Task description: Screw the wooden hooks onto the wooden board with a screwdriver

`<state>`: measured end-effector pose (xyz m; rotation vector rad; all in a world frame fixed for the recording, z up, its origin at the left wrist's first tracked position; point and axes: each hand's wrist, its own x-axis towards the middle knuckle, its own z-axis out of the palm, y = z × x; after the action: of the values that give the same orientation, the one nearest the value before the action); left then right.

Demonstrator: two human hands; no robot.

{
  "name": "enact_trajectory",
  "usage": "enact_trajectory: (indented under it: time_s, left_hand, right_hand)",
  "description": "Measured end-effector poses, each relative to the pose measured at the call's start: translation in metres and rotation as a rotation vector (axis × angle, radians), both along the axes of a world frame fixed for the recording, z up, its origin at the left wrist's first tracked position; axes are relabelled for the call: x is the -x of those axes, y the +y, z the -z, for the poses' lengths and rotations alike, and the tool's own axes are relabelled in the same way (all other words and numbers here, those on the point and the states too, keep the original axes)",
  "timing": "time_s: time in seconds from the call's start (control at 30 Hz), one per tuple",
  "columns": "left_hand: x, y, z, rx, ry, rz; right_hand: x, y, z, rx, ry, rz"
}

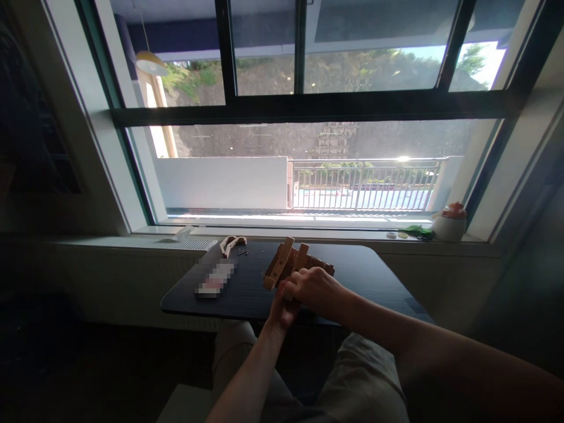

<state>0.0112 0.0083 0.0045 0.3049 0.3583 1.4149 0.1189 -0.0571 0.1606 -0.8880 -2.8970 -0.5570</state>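
Above table point(374, 276) edge, wooden model point(281, 262) held btwn L hand point(282, 310), R hand point(315, 291) fingers.

The wooden model point(286, 261) that the left hand point(282, 310) and right hand point(315, 291) are gripping is showing pale, bare, matt timber, and the loose wooden piece point(232, 244) behind it is looking the same. The table point(379, 276) is presenting a dark, matt top with fine grain, catching only a dull sheen. The trousers point(361, 376) are looking like soft matt cloth, while the figurine point(449, 224) is appearing smooth and white, its material unclear.
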Motion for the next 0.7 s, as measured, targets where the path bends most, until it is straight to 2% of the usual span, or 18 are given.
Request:
enact_trajectory:
  time_s: [0.07, 0.23, 0.57, 0.7]
  left_hand:
    - [0.0, 0.001, 0.002, 0.003, -0.001, 0.006]
    - [0.0, 0.001, 0.003, -0.009, -0.002, 0.032]
    - [0.0, 0.0, -0.004, -0.041, 0.003, 0.049]
    - [0.0, -0.002, -0.005, -0.055, -0.002, 0.038]
  right_hand:
    - [0.002, 0.002, 0.002, -0.001, 0.004, -0.023]
    - [0.006, 0.009, 0.011, 0.015, 0.099, 0.041]
    - [-0.004, 0.014, 0.032, 0.019, 0.368, 0.381]
    - [-0.002, 0.01, 0.033, 0.017, 0.383, 0.418]
